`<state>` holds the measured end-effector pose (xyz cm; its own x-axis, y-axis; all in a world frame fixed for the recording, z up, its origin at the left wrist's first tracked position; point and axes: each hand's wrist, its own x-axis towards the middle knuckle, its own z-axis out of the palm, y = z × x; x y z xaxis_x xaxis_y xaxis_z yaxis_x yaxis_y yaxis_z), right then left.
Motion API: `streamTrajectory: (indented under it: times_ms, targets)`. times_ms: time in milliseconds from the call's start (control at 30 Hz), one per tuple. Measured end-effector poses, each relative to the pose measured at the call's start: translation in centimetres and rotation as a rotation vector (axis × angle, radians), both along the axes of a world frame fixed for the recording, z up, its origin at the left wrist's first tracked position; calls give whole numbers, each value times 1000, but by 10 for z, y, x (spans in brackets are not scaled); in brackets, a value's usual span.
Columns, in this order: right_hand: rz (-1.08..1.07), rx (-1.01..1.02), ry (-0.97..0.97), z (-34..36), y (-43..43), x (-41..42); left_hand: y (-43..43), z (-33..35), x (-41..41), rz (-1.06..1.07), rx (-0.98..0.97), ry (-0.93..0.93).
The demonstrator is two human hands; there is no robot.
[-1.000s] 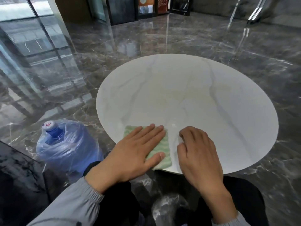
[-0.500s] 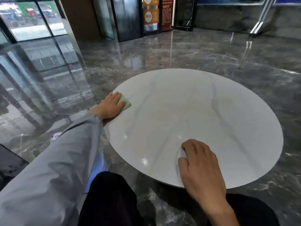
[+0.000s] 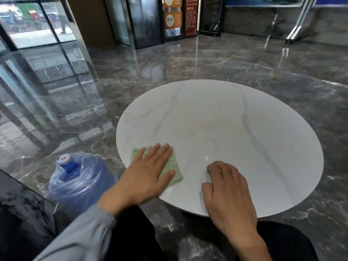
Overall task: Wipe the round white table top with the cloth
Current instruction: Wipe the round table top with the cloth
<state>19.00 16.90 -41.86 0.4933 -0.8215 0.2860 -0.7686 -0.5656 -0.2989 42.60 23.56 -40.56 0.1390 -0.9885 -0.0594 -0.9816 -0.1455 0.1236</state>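
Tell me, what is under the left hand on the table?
A green cloth lies flat on the white table top under the left hand. Only its edges show; the hand covers its middle.

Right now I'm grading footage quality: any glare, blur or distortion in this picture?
Head view: small glints on the table top beside the cloth; left hand slightly blurred, right hand sharper; glossy floor mirrors the windows; wide-angle lens bows straight lines near the edges.
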Motion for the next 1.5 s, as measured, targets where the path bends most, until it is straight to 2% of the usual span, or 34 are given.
streamTrajectory:
  times_ms: [133,300,433,600,700,867,1167,1267,1400,1500]
  targets:
    - [15,7,26,1,0,-1,16,-7,-55,-59,-23,0]
    - [31,24,16,1,-1,-2,13,-9,-55,-39,-12,32]
    - [23,15,5,-1,-1,-4,-13,-3,-11,92,29,40]
    - [18,8,1,-3,-1,-2,-81,6,97,309,66,34]
    - [26,24,-4,-1,-2,-2,-105,6,117,334,95,15]
    - [2,22,-34,-3,0,-1,-83,0,73,209,69,35]
    - [36,30,-2,2,0,-2,15,-17,-86,-14,-79,-9]
    - [43,42,-25,4,0,-3,17,-24,-89,-56,-134,-72]
    - [39,52,-75,0,1,-3,7,-23,-82,-119,-108,3]
    - [12,91,-214,-1,1,-3,-7,-14,-86,-164,-46,36]
